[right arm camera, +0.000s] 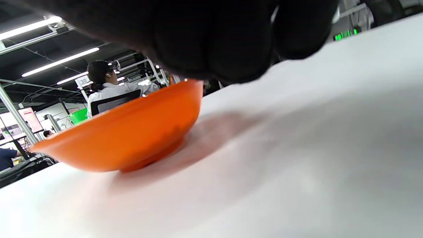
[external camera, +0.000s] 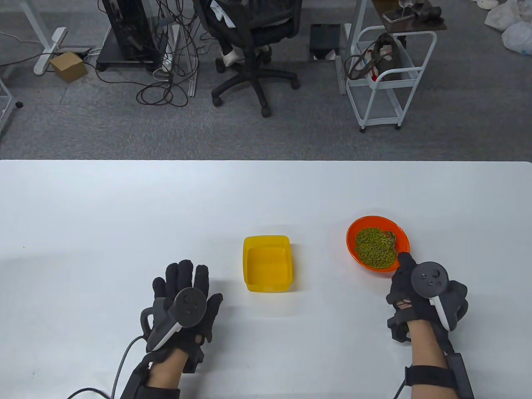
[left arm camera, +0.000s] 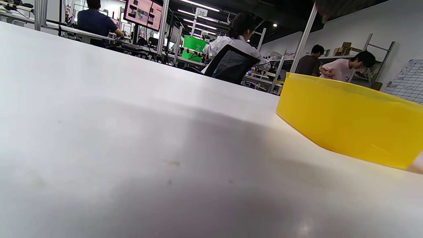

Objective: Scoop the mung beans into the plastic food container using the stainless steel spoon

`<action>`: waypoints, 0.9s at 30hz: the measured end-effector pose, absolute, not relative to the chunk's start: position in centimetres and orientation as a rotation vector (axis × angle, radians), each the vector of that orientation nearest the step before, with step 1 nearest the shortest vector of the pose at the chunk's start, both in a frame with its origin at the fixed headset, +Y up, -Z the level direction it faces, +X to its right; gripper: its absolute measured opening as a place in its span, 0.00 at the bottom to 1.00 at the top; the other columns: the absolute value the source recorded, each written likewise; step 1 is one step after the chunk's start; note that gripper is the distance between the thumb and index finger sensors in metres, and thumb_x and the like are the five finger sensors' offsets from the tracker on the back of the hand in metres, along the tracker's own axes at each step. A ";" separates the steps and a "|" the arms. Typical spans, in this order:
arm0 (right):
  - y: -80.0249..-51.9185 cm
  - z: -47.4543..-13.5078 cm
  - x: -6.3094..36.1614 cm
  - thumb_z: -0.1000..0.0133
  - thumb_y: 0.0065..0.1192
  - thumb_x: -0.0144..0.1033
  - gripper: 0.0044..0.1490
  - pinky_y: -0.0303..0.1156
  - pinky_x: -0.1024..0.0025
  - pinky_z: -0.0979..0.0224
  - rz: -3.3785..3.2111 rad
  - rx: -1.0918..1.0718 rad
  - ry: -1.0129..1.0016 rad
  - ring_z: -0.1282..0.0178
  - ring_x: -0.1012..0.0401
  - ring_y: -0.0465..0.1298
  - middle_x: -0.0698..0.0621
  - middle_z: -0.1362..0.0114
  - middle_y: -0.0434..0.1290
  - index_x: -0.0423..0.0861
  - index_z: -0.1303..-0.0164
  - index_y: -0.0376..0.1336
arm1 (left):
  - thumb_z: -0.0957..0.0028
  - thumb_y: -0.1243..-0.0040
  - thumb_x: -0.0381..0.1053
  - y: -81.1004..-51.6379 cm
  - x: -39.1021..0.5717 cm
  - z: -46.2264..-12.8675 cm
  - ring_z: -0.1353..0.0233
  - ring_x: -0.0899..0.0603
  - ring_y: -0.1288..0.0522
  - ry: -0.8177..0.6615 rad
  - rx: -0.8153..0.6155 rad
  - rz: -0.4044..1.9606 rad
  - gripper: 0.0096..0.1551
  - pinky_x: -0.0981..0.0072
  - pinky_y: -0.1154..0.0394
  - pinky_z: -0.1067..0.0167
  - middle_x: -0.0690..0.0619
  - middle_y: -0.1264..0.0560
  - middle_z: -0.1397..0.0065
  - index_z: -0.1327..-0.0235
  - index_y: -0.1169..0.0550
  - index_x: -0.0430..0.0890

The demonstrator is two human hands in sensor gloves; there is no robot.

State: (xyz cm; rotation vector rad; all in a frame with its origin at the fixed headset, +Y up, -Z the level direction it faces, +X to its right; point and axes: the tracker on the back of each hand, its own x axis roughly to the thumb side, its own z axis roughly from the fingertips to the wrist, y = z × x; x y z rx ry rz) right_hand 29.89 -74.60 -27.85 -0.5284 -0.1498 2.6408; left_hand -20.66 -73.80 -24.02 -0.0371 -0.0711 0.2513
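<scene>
A yellow plastic container stands empty at the table's middle; its side wall also shows in the left wrist view. An orange bowl of mung beans sits to its right, and is seen from the side in the right wrist view. The steel spoon lies with its scoop end in the beans at the bowl's right side. My right hand is at the bowl's near right rim, with curled fingers gripping the spoon's handle. My left hand rests flat and open on the table, left of the container and apart from it.
The white table reaches across the whole view, with its far edge at mid-frame. Beyond it, on the floor, are an office chair and a white wire cart.
</scene>
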 end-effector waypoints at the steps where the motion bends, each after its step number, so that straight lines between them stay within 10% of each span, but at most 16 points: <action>1: -74.6 -27.9 29.9 0.44 0.62 0.45 0.27 0.70 0.48 0.33 2.622 -0.511 -0.120 0.51 0.59 0.78 0.64 0.53 0.78 0.52 0.34 0.66 | 0.51 0.53 0.67 -73.8 -20.7 -24.0 0.20 0.32 0.66 -0.071 -0.037 0.251 0.46 0.28 0.68 0.31 0.43 0.65 0.18 0.23 0.52 0.54; 13: -73.7 -28.0 28.6 0.44 0.71 0.42 0.31 0.71 0.48 0.32 2.867 -0.452 0.032 0.43 0.57 0.78 0.61 0.43 0.76 0.56 0.30 0.63 | 0.51 0.53 0.67 -73.8 -20.6 -24.0 0.20 0.32 0.66 -0.071 -0.045 0.250 0.46 0.28 0.69 0.32 0.43 0.65 0.18 0.23 0.53 0.54; 27: -74.8 -28.2 27.7 0.39 0.58 0.38 0.29 0.65 0.47 0.28 2.806 -0.256 0.095 0.39 0.56 0.72 0.62 0.38 0.69 0.56 0.26 0.58 | 0.51 0.53 0.67 -73.8 -20.6 -24.0 0.20 0.32 0.66 -0.071 -0.050 0.252 0.46 0.28 0.69 0.32 0.43 0.66 0.19 0.23 0.54 0.55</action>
